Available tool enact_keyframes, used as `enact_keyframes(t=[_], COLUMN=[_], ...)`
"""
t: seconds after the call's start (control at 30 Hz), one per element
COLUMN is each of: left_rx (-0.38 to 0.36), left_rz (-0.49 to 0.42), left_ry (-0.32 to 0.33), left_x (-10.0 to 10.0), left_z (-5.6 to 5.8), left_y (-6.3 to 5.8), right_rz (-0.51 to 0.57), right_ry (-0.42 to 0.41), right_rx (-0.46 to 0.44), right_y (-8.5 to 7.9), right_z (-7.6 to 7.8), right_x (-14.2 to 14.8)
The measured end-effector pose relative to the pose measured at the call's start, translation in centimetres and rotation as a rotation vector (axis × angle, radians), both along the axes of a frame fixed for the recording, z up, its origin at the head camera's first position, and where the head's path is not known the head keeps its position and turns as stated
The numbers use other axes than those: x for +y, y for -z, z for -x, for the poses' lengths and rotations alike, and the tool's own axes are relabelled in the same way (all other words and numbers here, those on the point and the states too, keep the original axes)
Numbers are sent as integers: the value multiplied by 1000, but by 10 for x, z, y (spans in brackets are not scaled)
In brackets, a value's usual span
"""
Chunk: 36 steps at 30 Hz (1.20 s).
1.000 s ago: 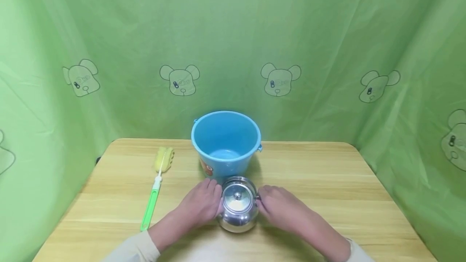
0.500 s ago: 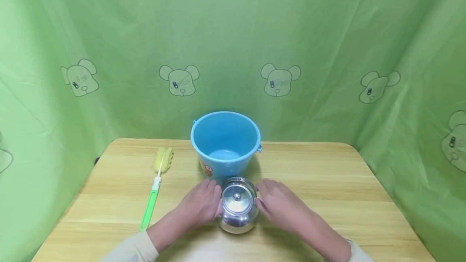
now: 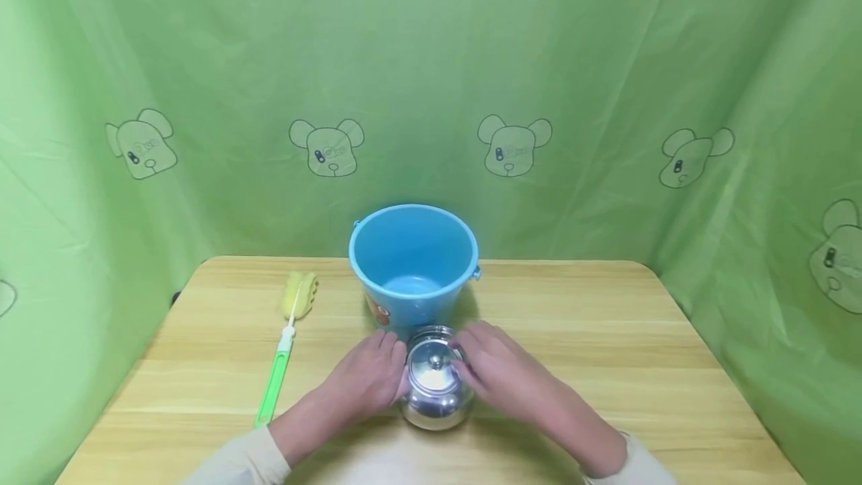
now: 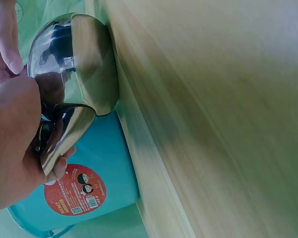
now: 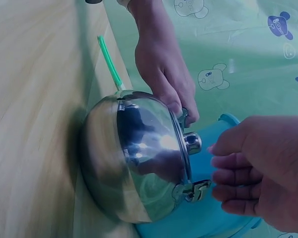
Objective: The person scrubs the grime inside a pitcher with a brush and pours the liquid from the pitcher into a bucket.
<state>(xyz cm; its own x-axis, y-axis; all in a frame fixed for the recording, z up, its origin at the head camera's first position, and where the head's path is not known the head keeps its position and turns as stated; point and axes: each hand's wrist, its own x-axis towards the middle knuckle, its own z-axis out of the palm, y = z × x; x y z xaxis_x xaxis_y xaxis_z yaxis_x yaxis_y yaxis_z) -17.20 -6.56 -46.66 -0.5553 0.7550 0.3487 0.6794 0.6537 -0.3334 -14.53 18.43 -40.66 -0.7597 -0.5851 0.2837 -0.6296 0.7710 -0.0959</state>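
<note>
A shiny steel kettle stands at the middle of the table, its round lid on top. My left hand grips it on the left side; in the left wrist view, fingers wrap the spout. Over the lid's right edge hovers my right hand, fingers loosely bent. The right wrist view shows its thumb and fingertips a small gap away from the lid knob, beside a metal lug on the kettle's shoulder. Nothing is held in that hand.
Right behind the kettle stands a blue bucket with a red sticker. To the left lies a sponge bottle brush with a green handle. A green curtain surrounds the wooden table.
My right hand has left the kettle's right side and moved left and slightly up, over the lid toward its knob. The left hand keeps its grip, and the kettle stays in place.
</note>
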Motion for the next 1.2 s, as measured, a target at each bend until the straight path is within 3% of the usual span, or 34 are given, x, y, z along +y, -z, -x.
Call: enact_keyframes(t=[0.3,1.2], left_rx=[20,60], left_rz=[20,-24], left_ry=[3,33], left_x=[0,0], left_z=[0,2], left_y=[1,2], right_rz=[51,13], right_ry=[-38,-59], right_rx=[-17,28], right_y=[3,12], right_z=[3,4], right_x=[-9,-18])
